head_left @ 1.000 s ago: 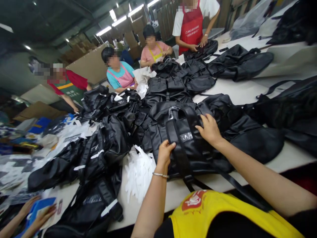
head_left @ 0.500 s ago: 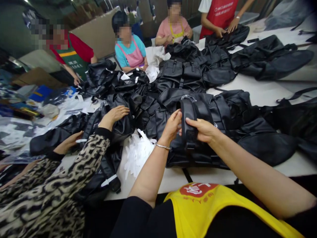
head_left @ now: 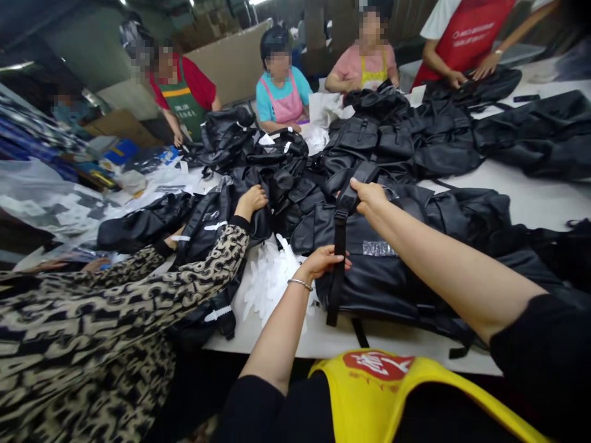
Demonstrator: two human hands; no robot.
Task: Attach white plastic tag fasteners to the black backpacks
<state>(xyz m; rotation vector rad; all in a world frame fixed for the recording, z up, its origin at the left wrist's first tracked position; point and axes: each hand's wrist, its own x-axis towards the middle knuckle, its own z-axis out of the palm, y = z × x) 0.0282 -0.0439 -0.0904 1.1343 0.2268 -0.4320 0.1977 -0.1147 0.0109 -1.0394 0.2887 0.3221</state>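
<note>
A black backpack (head_left: 369,277) lies on the table in front of me, with a clear plastic wrapping patch on it. Its shoulder strap (head_left: 340,246) is pulled taut over the near left side, with a buckle partway along. My right hand (head_left: 369,195) grips the padded upper part of the strap above the buckle. Lower down, my left hand (head_left: 323,261) has its fingers closed around the webbing below the buckle. The webbing's loose end hangs toward the table edge.
White paper strips (head_left: 270,280) are heaped left of the backpack. A co-worker's patterned sleeve (head_left: 198,271) reaches in from the left, the hand on another black bag (head_left: 207,221). More black bags (head_left: 360,138) cover the table's middle. Several people work along the far side.
My right hand has moved up and away along the strap, and my left hand down to the webbing. The strap is now stretched out straight. The view has shifted left.
</note>
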